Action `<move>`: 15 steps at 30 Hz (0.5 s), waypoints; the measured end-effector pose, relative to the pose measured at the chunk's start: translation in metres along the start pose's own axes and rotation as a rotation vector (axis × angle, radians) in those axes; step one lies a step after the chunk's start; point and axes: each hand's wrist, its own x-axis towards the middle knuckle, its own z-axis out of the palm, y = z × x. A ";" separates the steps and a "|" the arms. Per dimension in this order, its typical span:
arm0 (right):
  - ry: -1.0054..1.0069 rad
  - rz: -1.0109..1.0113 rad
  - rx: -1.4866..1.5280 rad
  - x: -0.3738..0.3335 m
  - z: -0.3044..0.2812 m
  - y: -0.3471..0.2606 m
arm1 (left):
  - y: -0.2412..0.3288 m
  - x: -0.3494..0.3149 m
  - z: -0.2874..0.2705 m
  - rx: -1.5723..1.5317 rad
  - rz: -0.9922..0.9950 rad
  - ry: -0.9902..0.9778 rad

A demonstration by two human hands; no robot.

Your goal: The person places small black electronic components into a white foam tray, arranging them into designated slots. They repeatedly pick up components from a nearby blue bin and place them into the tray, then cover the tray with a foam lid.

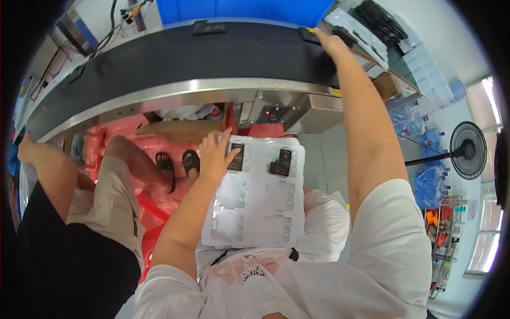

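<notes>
A white plastic tray [255, 207] with several moulded pockets rests on my lap. Two flat black phone batteries lie in its far pockets, the left battery [239, 158] partly behind my thumb and the right battery [280, 164] fully in sight. My left hand [213, 157] is at the tray's far left corner, fingers spread, thumb over the edge by the left battery. Far right, my right hand [332, 45] reaches across the black conveyor belt [175, 61], its fingertips closed at the end of a flat black piece [309, 35] with a yellow spot.
Another flat black piece [209, 28] lies at the belt's far edge, below a blue bin [239, 10]. A co-worker [69, 250] sits at left, one hand at the belt's end. White trays [427, 74] stand at the right, near a black fan [467, 150]. Beneath the belt is a cardboard box [183, 127].
</notes>
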 end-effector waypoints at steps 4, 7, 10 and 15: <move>-0.065 0.083 0.574 0.038 0.021 0.039 | 0.004 -0.005 -0.004 0.081 0.005 -0.022; 0.446 -0.126 0.203 -0.029 -0.013 -0.006 | 0.004 0.000 -0.031 -0.038 0.024 0.044; 0.382 -0.262 0.955 -0.076 -0.050 -0.004 | 0.038 0.051 -0.090 -0.536 0.105 0.174; -0.233 -0.317 0.879 -0.219 -0.067 0.021 | 0.077 0.177 -0.157 -0.318 0.190 0.435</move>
